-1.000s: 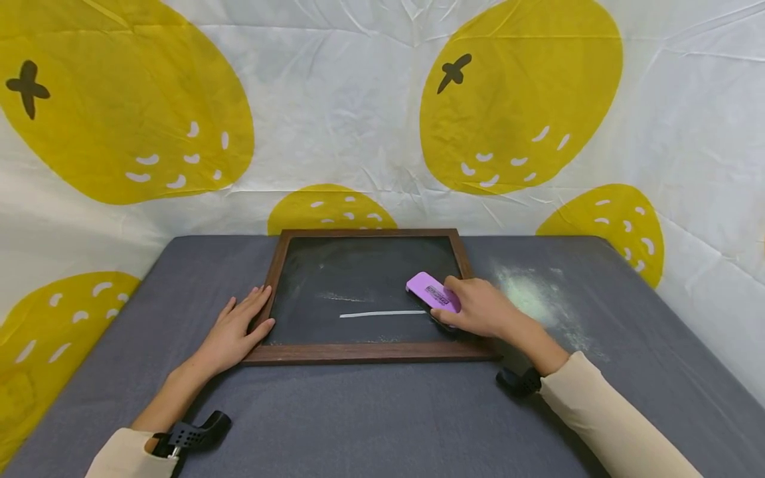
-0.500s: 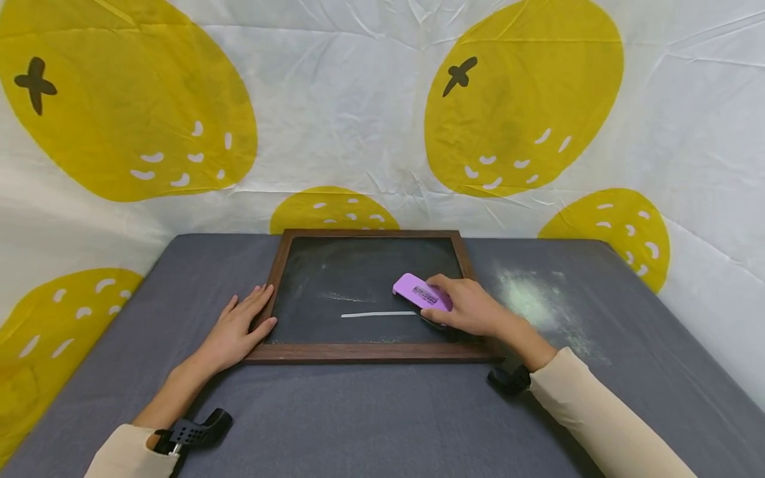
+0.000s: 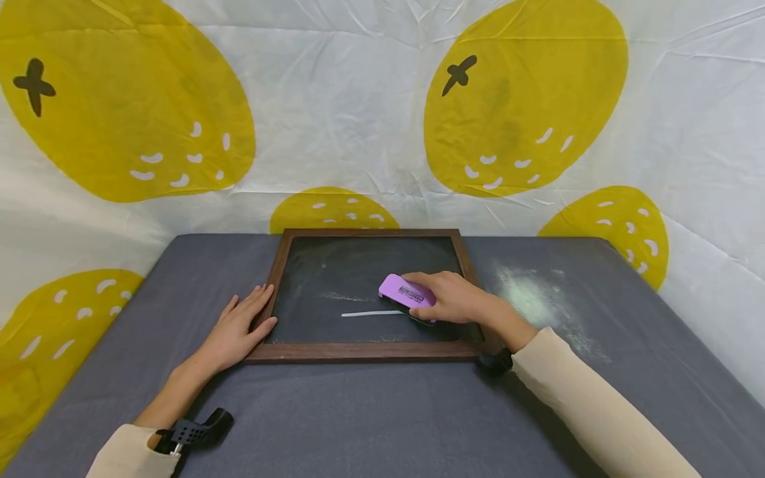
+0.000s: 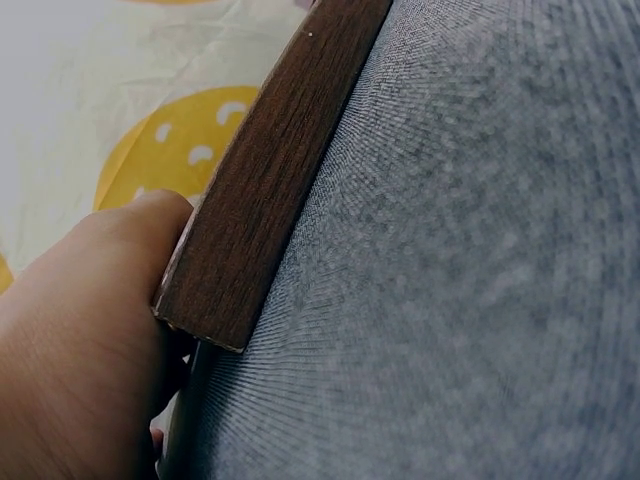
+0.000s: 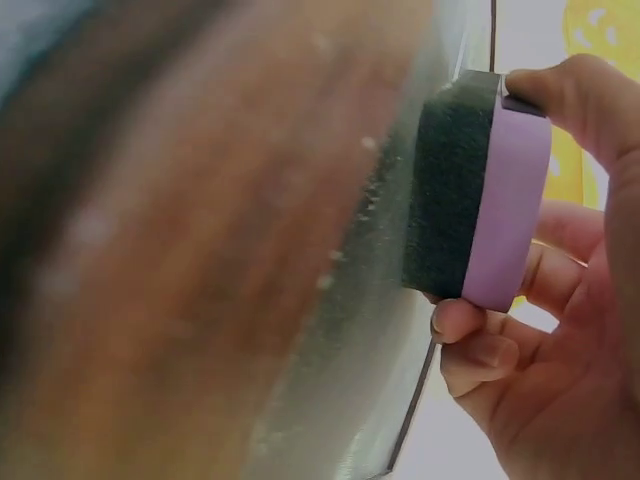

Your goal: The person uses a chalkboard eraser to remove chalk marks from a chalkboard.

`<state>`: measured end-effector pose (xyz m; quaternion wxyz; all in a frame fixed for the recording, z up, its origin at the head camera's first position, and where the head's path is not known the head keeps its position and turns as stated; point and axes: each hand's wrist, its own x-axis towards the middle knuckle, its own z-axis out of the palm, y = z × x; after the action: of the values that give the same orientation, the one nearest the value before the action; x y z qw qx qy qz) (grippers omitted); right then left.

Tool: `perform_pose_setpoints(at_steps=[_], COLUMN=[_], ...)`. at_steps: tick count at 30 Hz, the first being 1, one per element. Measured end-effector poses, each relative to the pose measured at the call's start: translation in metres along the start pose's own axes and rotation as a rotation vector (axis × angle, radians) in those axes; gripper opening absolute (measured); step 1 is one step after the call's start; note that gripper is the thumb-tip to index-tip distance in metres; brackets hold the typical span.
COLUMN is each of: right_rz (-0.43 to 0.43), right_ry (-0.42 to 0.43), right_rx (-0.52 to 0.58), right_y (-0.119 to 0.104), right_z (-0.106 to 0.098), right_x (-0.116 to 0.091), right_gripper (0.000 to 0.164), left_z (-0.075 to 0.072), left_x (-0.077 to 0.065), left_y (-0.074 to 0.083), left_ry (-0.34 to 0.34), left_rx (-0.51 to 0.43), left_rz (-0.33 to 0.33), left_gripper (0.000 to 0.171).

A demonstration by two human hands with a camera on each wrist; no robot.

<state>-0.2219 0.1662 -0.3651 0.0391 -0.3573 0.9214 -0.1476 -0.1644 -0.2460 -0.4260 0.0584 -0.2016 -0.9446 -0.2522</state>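
Observation:
A small blackboard (image 3: pixel 364 265) in a brown wooden frame lies on the cloth-covered table. My right hand (image 3: pixel 457 297) grips a purple chalkboard eraser (image 3: pixel 403 290) by its edges. In the right wrist view the dark felt side of the eraser (image 5: pixel 450 190) faces the board, with thumb and fingers around the purple back. A white chalk line (image 3: pixel 367 313) runs leftward from under the eraser. My left hand (image 3: pixel 236 332) lies with spread fingers on the board's left frame. In the left wrist view that hand (image 4: pixel 90 320) rests against the frame's corner (image 4: pixel 225 290).
A grey cloth (image 3: pixel 358 418) covers the table. Pale chalk dust (image 3: pixel 526 295) marks it right of the board. Behind hangs a white curtain (image 3: pixel 340 113) with yellow fruit prints. Each wrist carries a black camera mount, the left mount (image 3: pixel 200 430) showing fully.
My right hand has slid the eraser leftward along the chalk line, and the visible line is shorter. The left hand has stayed on the frame.

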Motion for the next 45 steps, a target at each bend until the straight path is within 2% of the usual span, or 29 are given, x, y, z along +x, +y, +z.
perform_pose_setpoints(at_steps=[9, 22, 27, 33, 38, 45], right_rz=[0.019, -0.081, -0.098, -0.124, -0.112, -0.121], right_ry=[-0.104, -0.119, -0.142, -0.167, -0.19, -0.218], right_rx=[0.009, 0.001, 0.032, 0.023, 0.005, -0.009], right_y=[-0.009, -0.038, -0.048, -0.059, -0.063, -0.057], right_z=[0.001, 0.013, 0.013, 0.019, 0.021, 0.021], right_x=[0.015, 0.045, 0.053, 0.064, 0.068, 0.063], right_gripper=[0.069, 0.068, 0.068, 0.069, 0.069, 0.071], left_z=[-0.001, 0.001, 0.001, 0.002, 0.004, 0.009], left_x=[-0.001, 0.001, 0.002, -0.001, -0.003, -0.003], left_y=[-0.001, 0.001, 0.001, 0.002, 0.002, 0.0], left_ry=[0.004, 0.004, 0.016, 0.014, 0.016, 0.023], left_rx=[0.003, 0.014, 0.008, 0.013, 0.005, -0.005], left_rz=[0.005, 0.011, 0.027, 0.017, 0.007, 0.01], left_gripper=[0.065, 0.065, 0.065, 0.065, 0.065, 0.065])
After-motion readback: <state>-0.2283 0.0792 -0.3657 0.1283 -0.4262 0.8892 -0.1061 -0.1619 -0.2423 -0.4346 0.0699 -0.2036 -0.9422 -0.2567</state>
